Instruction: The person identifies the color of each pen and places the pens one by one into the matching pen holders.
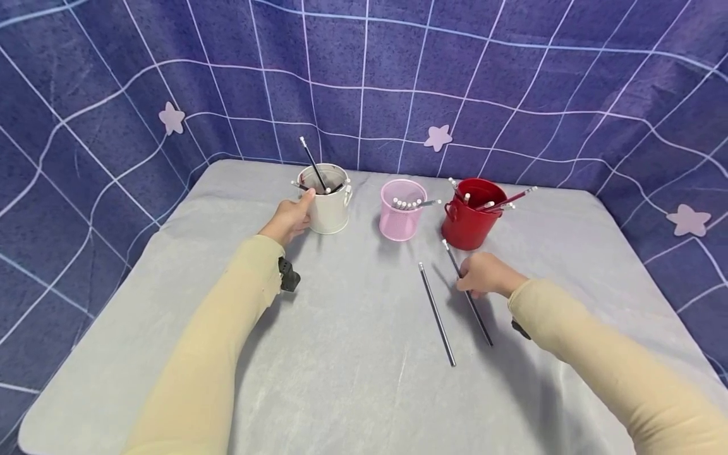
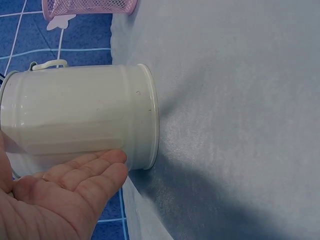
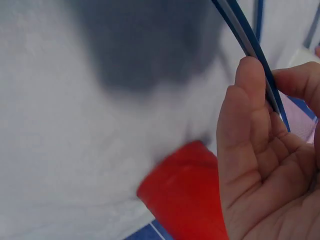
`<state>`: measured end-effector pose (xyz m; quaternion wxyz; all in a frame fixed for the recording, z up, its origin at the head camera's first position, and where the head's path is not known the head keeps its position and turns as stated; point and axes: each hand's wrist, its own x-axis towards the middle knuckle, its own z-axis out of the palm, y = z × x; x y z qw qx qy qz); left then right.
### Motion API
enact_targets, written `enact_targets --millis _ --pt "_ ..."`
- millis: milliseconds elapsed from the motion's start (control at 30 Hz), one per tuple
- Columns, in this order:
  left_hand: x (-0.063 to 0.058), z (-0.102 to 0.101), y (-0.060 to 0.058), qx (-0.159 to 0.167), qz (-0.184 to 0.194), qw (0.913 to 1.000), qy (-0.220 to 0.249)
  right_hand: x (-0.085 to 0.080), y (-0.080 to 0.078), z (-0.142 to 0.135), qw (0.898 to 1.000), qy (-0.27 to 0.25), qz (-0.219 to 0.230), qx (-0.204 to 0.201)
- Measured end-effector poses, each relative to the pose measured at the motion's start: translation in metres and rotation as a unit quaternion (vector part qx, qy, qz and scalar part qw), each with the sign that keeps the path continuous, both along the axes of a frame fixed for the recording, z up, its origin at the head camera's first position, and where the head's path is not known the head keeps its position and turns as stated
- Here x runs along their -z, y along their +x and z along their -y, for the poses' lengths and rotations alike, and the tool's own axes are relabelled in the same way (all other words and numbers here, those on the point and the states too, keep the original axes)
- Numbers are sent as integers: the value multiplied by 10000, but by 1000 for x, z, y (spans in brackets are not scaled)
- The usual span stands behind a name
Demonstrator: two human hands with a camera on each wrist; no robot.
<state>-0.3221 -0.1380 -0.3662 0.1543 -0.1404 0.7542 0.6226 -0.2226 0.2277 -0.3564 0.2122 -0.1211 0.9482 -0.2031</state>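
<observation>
At the back left of the table, my left hand (image 1: 292,218) holds a cream metal bucket (image 1: 331,215), thumb at the rim and fingers along its outer side. Several dark pencils stand in it, and one pencil (image 1: 311,163) rises well above the rim. The left wrist view shows the fingers (image 2: 100,172) lying against the bucket's wall. My right hand (image 1: 488,275) pinches a dark pencil (image 1: 476,316) with a white eraser end, between thumb and fingertips, close over the table. Another dark pencil (image 1: 436,314) lies on the table to its left.
A pink bucket (image 1: 399,225) with several white-ended pencils stands at the back middle. Right of it, a red bucket (image 1: 465,232) holds several pencils, some leaning out. The grey-covered table (image 1: 341,379) ends at a blue gridded curtain (image 1: 341,76) with star shapes.
</observation>
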Motion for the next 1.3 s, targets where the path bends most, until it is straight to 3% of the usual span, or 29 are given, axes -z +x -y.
enact_targets --millis 300,633,1133,1300 --pt "1 -1 0 -45 -9 10000 -19 -25 -8 0 9994 -270 97 170" --pt "1 -1 0 -36 -21 10000 -69 -50 -11 4 9993 -266 -229 160" --pt "1 -1 0 -8 -35 10000 -87 -55 -11 6 9968 -688 -384 124" --pt "1 0 0 -23 -32 9999 -128 -52 -12 5 9916 -1008 -804 -39"
